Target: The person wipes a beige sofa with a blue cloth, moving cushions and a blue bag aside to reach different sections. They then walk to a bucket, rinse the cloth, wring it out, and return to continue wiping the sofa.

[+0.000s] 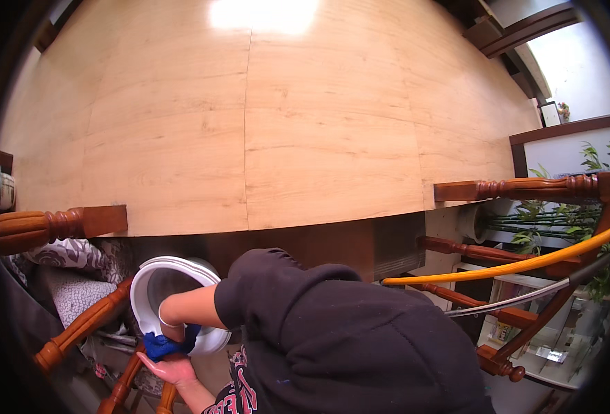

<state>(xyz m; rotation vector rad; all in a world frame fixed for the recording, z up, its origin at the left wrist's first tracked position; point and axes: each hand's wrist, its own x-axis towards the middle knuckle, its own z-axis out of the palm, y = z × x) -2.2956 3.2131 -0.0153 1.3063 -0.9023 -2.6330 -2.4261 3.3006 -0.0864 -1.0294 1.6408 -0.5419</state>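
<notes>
A blue cloth [167,345] lies bunched over the near rim of a white plastic bucket [140,295] at the lower left. My right arm reaches across the bucket's mouth, with a pale band at the wrist. My right hand [174,334] grips the cloth from above, its fingertips mostly hidden. My left hand [173,368] is just below the cloth with its palm turned up and touches the cloth's lower edge. One digit stretches out to the left; the cloth hides the other fingers, so their hold cannot be made out.
Wood-patterned flooring [310,129] fills the upper view. Turned wooden posts [82,321] stand around the bucket. Patterned fabric [72,295] lies at left. At right are an orange pole [491,273], a metal pole [512,302], wooden furniture legs [527,187], potted green stalks [543,220] and a glass cabinet [553,339].
</notes>
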